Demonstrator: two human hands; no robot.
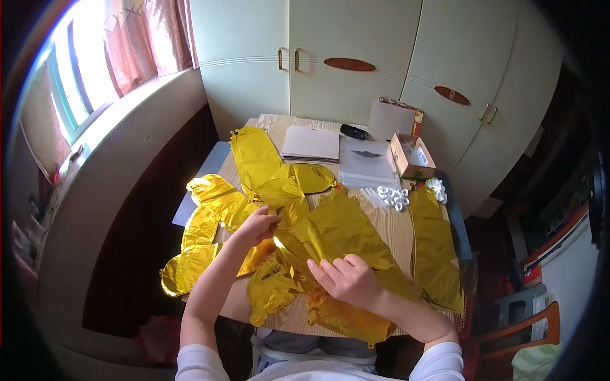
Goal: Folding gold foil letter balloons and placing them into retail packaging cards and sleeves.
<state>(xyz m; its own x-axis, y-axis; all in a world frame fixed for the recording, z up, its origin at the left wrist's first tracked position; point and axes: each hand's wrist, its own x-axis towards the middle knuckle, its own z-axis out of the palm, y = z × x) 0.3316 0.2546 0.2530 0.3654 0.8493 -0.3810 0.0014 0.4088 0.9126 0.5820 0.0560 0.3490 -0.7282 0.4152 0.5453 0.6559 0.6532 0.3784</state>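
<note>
Table, wood-grained: beneath both hands; bears all the items below.

Gold foil shapes, notched: left of the left hand, laid flat and overlapping, presumably because the film is thin and creases when piled.

Gold foil strip: right of and beyond the right hand, set apart, perhaps to leave working room.

Gold foil piece, in use: stretched between the hands. Left fingers close on its far left edge, right fingers pinch its near right portion; the opposed grip seemingly keeps it taut.

Clear sleeve; paper stack: both beyond the hands, likely kept clear of the foil.

Carton, open: beyond the right hand, at the table's far right.

White rings, clustered: beyond and right of the right hand, probably grouped for easy reach.
</note>
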